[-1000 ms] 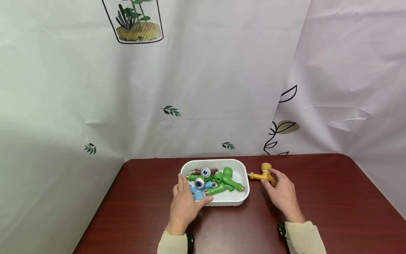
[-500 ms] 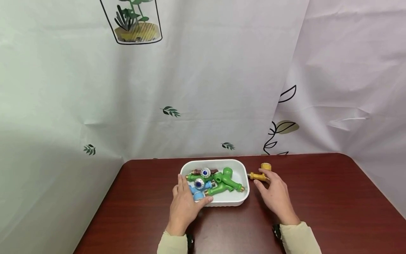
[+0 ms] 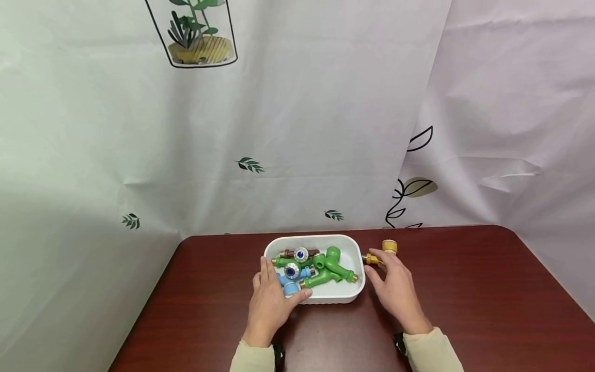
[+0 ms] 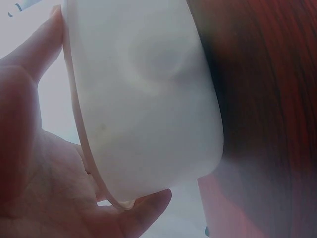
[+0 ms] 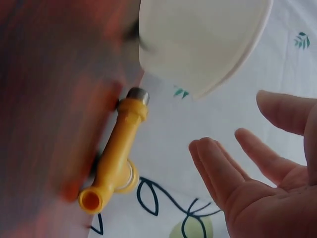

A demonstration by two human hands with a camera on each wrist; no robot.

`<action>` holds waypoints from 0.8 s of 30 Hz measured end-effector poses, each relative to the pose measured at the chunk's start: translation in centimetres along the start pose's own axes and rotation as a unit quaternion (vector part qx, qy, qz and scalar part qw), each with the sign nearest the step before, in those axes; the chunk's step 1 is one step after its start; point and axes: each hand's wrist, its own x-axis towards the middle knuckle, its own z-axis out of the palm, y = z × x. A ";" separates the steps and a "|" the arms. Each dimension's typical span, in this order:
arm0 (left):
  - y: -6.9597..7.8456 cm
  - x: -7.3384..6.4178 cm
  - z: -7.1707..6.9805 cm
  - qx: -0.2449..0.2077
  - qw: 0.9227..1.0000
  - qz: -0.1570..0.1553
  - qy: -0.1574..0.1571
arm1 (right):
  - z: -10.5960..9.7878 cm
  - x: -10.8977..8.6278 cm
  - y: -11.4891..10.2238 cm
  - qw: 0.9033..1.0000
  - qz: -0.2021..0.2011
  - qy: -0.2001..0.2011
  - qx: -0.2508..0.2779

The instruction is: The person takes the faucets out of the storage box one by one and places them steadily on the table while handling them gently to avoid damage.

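Note:
A white plastic tray (image 3: 334, 297) on the table holds several plastic taps: green taps (image 3: 321, 278), a blue tap (image 3: 291, 287) and a dark brown one (image 3: 287, 253). My left hand (image 3: 269, 305) grips the tray's near left corner, thumb along the front rim and fingers at the left rim; the left wrist view shows a fingertip (image 4: 153, 206) outside the wall. To the tray's right lies a yellow tap (image 5: 114, 153) with a metal threaded end. My right hand (image 3: 395, 289) is just in front of this tap, fingers apart from it and holding nothing in the right wrist view.
The dark red wooden table (image 3: 204, 310) ends at a pale fabric backdrop (image 3: 297, 129) printed with leaves. In the head view the yellow tap's threaded end is close to the tray's right wall.
My right hand has moved left along the yellow tap toward the tray, leaving the tap where it lies. The left hand and the tray have stayed in place.

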 end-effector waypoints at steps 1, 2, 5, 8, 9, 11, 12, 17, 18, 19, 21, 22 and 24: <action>0.0 0.0 0.0 0.000 1.000 -0.001 0.001 | 0.2 -0.1 -0.1 1.000 -0.007 0.006 0.003; 0.0 0.0 0.0 -0.001 1.000 -0.001 0.000 | 0.5 -0.2 -0.1 1.000 -0.013 0.013 0.008; 0.0 0.0 0.0 -0.003 1.000 0.000 0.001 | 1.2 -0.4 -0.4 0.999 -0.033 0.024 0.017; -0.1 0.0 0.1 -0.003 1.000 0.002 0.001 | 1.8 -0.6 -0.6 0.999 -0.043 0.020 0.025; -0.1 0.0 0.1 -0.003 1.000 0.002 0.002 | 2.0 -0.7 -0.7 0.999 -0.045 0.017 0.025; -0.1 0.0 0.1 -0.002 1.000 0.002 0.003 | 2.2 -0.7 -0.8 0.999 -0.046 0.011 0.025; -0.1 0.1 0.1 0.000 1.000 0.002 0.003 | 2.3 -0.7 -0.8 0.999 -0.047 0.010 0.024; 0.0 0.1 0.1 0.001 1.000 0.003 0.002 | 2.6 -0.7 -0.9 0.998 -0.052 0.014 0.012; 0.0 0.2 0.1 0.001 1.000 0.004 0.002 | 2.7 -0.7 -0.9 0.998 -0.055 0.015 0.008; 0.0 0.2 0.1 0.002 1.000 0.004 0.002 | 2.7 -0.7 -0.9 0.998 -0.060 0.013 0.004; 0.0 0.2 0.1 0.002 1.000 0.003 0.003 | 2.9 -0.7 -0.9 0.998 -0.070 0.009 -0.003; 0.0 0.2 0.2 0.003 1.000 0.003 0.003 | 3.0 -0.7 -0.9 0.997 -0.074 0.005 -0.004; -0.1 0.2 0.2 0.003 1.000 0.003 0.003 | 3.3 -0.6 -1.0 0.997 -0.081 -0.006 -0.006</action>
